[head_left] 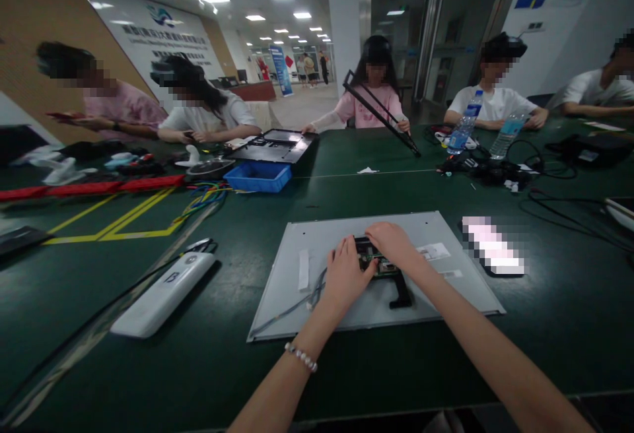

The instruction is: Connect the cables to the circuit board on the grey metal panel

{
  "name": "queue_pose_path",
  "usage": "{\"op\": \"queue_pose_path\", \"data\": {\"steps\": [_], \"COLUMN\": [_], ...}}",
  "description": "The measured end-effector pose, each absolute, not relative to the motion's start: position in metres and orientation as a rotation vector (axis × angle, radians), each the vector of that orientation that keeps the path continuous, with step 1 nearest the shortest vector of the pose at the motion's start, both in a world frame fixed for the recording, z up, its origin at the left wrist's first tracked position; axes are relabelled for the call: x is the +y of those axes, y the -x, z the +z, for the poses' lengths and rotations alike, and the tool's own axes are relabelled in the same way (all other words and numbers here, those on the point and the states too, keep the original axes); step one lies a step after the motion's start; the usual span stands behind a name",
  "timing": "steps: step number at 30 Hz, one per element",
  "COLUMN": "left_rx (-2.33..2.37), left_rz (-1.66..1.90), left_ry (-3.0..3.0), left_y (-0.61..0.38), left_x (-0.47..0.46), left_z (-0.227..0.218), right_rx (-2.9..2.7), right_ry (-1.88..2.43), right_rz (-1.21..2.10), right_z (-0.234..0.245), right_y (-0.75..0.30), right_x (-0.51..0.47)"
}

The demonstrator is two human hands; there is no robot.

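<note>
A silver-grey flat panel [282, 288] lies on the green table in front of me. On its middle sits a green circuit board [384, 265] in a black bracket [402, 291], whose arm sticks out toward me. My left hand [345, 271] grips the board's left side, thumb on the near edge and fingers bent over the far part. From the right, my right hand [393, 245] holds its far edge, the fingers curled and partly hidden. Grey cables [297, 304] run from under my left hand to the panel's near left corner.
A white power bank [166, 294] with a cable lies to the left, a blurred-out phone [493, 245] to the right. Beyond are a blue bin [258, 177], a black frame panel [277, 146] and water bottles [465, 123]. Several people sit around; one holds black frame strips [381, 113].
</note>
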State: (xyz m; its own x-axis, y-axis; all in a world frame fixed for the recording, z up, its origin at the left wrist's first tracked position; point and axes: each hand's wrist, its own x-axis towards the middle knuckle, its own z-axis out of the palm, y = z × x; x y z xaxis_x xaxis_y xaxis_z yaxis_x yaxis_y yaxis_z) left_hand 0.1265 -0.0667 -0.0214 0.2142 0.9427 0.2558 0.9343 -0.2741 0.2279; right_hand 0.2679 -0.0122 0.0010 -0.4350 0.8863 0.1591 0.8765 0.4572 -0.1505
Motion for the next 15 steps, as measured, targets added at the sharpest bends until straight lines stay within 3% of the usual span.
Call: {"op": "queue_pose_path", "data": {"steps": [15], "left_rx": [1.869], "left_rz": [0.554], "left_ry": [-2.443], "left_y": [-0.1247], "left_x": [-0.0663], "left_z": [-0.0244], "right_rx": [-2.482], "right_ry": [1.51], "right_rz": [0.134], "right_z": [-0.0034], "right_y": [-0.2589], "right_x": [-0.0113]}}
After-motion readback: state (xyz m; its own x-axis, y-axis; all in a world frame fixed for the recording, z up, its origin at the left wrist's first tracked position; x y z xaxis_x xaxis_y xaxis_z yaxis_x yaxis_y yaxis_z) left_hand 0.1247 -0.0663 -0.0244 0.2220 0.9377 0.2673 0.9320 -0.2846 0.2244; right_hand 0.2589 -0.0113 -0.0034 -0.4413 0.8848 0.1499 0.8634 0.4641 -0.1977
